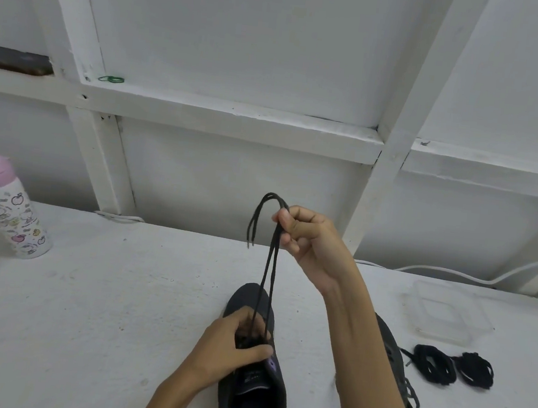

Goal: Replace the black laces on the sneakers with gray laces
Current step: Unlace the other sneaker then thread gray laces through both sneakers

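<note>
A black sneaker stands on the white table, toe pointing away from me. My left hand grips its laced front, fingers curled over the eyelets. My right hand is raised above the shoe and pinches both strands of its black lace, pulled up taut; the lace ends droop over to the left of the hand. A second dark sneaker lies behind my right forearm, mostly hidden. Two bundles of dark laces lie on the table to the right.
A clear plastic lid or tray sits at the right. A pink-capped patterned bottle stands at the far left. A white cable runs along the table's back edge below a white framed wall.
</note>
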`<action>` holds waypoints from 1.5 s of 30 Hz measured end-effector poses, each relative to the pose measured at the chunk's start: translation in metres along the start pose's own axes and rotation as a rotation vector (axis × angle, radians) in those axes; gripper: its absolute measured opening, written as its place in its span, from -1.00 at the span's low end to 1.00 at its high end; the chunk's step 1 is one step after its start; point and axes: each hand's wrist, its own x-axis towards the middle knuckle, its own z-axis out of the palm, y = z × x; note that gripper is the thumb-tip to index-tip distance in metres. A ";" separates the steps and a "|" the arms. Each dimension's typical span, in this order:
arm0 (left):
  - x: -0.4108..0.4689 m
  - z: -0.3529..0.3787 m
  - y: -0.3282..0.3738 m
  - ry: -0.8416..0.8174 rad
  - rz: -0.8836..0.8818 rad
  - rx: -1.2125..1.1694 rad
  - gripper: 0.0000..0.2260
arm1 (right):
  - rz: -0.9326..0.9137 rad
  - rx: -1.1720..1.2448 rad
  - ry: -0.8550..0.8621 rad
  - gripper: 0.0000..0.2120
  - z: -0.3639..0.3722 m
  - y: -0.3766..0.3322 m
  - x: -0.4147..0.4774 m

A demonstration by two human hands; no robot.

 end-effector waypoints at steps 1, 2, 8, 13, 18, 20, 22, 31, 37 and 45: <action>0.000 0.000 0.000 0.024 -0.003 -0.006 -0.77 | -0.004 0.018 -0.006 -0.85 -0.001 0.002 0.000; -0.002 0.001 0.002 0.058 0.002 -0.027 -0.75 | -0.008 0.031 -0.011 -0.86 -0.003 0.003 0.000; -0.011 0.006 0.033 0.108 0.130 -0.306 -0.84 | -0.031 -0.027 0.016 -0.94 -0.009 0.014 0.000; -0.013 -0.008 0.055 0.252 0.182 -0.357 -0.78 | -0.058 -0.307 0.158 -0.74 -0.016 0.021 -0.005; -0.009 -0.044 0.028 0.538 0.102 -0.382 -0.79 | -0.047 -0.674 0.411 -0.46 -0.056 0.042 -0.015; -0.009 -0.060 0.006 0.592 -0.007 -0.327 -0.78 | 0.085 -0.981 0.455 -0.44 -0.078 0.055 -0.021; -0.011 -0.074 -0.025 0.584 -0.159 -0.156 -0.80 | 0.373 -1.256 0.368 -0.54 -0.095 0.069 -0.028; -0.008 -0.092 -0.072 0.365 -0.500 0.624 -0.90 | 0.672 -1.433 0.216 -0.67 -0.108 0.079 -0.008; 0.063 -0.089 -0.060 0.364 -0.229 0.693 -0.58 | 0.513 -1.509 0.216 -0.50 -0.111 0.093 0.040; 0.099 -0.042 -0.095 0.339 0.062 0.895 -0.80 | 0.200 -1.674 0.355 -0.67 -0.124 0.170 0.057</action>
